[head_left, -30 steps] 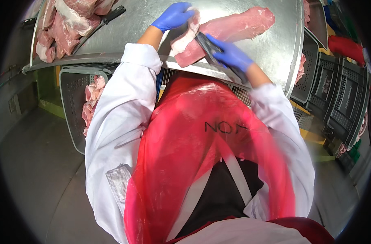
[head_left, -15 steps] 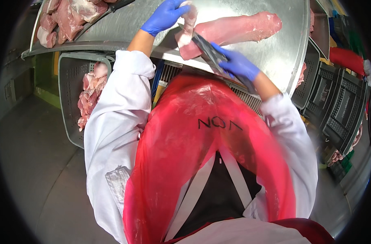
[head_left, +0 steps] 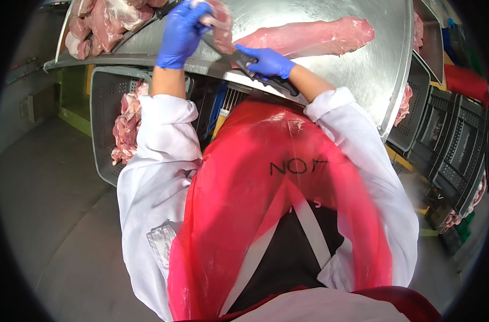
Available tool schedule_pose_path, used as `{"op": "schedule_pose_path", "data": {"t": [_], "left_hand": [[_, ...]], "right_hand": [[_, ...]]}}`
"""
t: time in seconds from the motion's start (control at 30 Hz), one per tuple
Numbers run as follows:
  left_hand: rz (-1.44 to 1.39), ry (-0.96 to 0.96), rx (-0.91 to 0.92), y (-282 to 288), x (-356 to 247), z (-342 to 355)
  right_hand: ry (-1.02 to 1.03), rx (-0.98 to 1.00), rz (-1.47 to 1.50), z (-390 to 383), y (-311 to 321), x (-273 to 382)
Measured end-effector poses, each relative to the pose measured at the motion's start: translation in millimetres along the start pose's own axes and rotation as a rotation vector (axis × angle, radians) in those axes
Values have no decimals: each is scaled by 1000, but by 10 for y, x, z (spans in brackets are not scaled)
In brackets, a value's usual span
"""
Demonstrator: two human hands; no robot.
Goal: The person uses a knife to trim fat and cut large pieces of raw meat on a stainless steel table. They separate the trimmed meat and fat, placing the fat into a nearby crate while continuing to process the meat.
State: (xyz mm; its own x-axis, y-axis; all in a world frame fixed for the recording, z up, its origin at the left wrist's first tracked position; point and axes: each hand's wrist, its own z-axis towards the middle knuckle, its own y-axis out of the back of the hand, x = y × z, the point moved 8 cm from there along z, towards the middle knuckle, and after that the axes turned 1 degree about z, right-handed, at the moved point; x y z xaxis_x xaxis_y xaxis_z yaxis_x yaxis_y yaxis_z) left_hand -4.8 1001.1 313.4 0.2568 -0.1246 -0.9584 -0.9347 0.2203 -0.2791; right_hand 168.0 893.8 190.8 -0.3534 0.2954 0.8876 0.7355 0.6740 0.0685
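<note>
Blue gloves cover both my hands. Pinched in my left hand (head_left: 179,38) at the table's near side is a strip of pale pink meat (head_left: 221,29), hanging down from the fingers. A knife (head_left: 240,59) with a black handle is gripped in my right hand (head_left: 267,62); its blade points up and left, beneath the strip. Beyond my right hand a long, trimmed piece of pork loin (head_left: 311,38) lies across the metal table (head_left: 362,75). The strip's upper end runs out of view at the top.
Several raw meat pieces (head_left: 108,24) are heaped at the table's far left. Below them a grey perforated crate (head_left: 106,126) holds meat trimmings (head_left: 127,126). Dark crates (head_left: 448,145) stand at the right, past the table's edge. My red apron (head_left: 244,161) is close to the table's front.
My left hand has moved left and slightly down with the meat strip. The knife in my right hand has shifted left, away from the near end of the long loin piece.
</note>
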Motion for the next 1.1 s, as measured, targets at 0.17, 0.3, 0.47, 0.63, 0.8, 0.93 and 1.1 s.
{"op": "schedule_pose_path", "data": {"t": [0.17, 0.3, 0.47, 0.63, 0.8, 0.93, 1.1], "left_hand": [[315, -234, 88, -1338, -1077, -35], [501, -254, 751, -3530, -590, -178], [487, -268, 934, -4192, 496, -398], [1610, 75, 604, -612, 1571, 850], [931, 552, 616, -43, 2068, 430], [992, 329, 520, -256, 1951, 204], [1222, -101, 287, -585, 1321, 22]], "right_hand": [[-44, 45, -40, -597, -187, 42], [237, -96, 40, -284, 54, -316], [515, -486, 330, -458, 1142, -1060], [27, -875, -92, -1107, 1662, -919], [124, -1028, -378, -1020, 1717, -1133], [74, -967, -293, -993, 1851, -923], [14, -905, -348, -806, 2009, -836]]}}
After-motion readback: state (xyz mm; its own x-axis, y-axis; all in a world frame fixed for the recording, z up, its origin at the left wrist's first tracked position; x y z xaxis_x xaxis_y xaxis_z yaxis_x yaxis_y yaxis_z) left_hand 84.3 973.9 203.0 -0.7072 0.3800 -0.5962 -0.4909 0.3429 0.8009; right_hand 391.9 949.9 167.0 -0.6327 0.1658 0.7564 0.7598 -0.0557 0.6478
